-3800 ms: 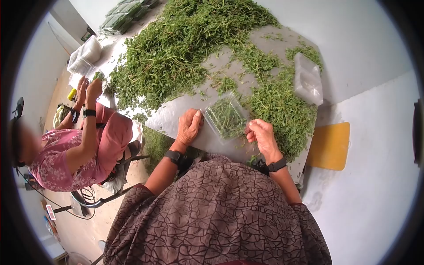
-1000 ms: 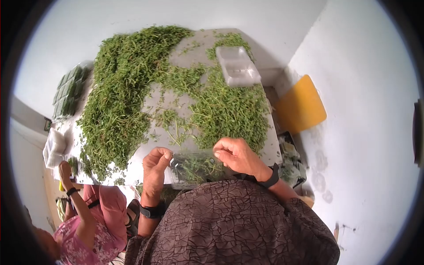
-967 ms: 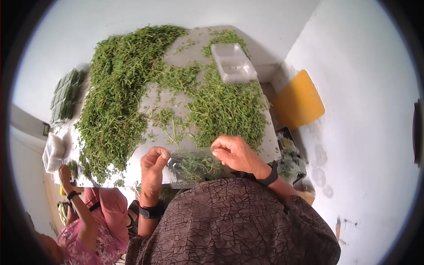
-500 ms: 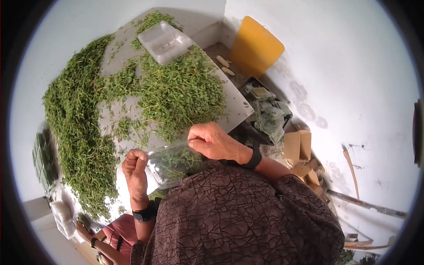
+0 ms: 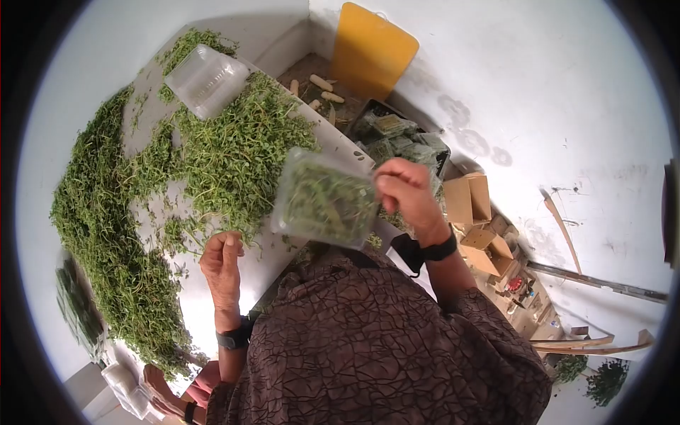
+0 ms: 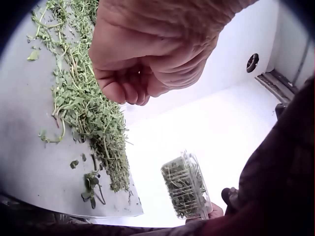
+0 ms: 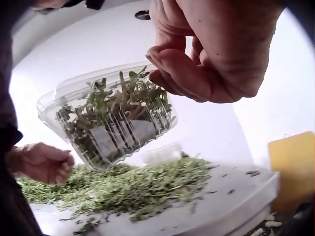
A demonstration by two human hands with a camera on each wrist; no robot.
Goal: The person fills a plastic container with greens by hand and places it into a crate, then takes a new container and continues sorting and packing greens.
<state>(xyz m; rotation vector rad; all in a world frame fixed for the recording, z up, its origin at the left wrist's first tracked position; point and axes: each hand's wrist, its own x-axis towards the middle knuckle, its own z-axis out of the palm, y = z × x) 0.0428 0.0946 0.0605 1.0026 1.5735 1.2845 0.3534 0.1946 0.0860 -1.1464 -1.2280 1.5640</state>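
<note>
My right hand (image 5: 414, 197) pinches the edge of a clear plastic clamshell box (image 5: 322, 202) filled with green leafy stems. In the right wrist view the box (image 7: 118, 115) is lidded and tilted, held above the table, its corner between my thumb and fingers. My left hand (image 5: 222, 268) is apart from the box, near the table's front edge, with nothing in it. Curled fingers show on that left hand (image 6: 147, 49) in the left wrist view. A big spread of loose green stems (image 5: 241, 142) covers much of the table (image 5: 152, 202).
A stack of clear boxes (image 5: 207, 81) stands on the greens at the far end. Beyond the table's right edge are a black crate (image 5: 445, 152) of filled packs, cardboard boxes (image 5: 467, 200) and a yellow board (image 5: 375, 49). Another person's hand (image 5: 161, 393) is at lower left.
The head view has swung right. My left hand has let go of the box. My right hand has carried the box up and to the right, away from the left hand.
</note>
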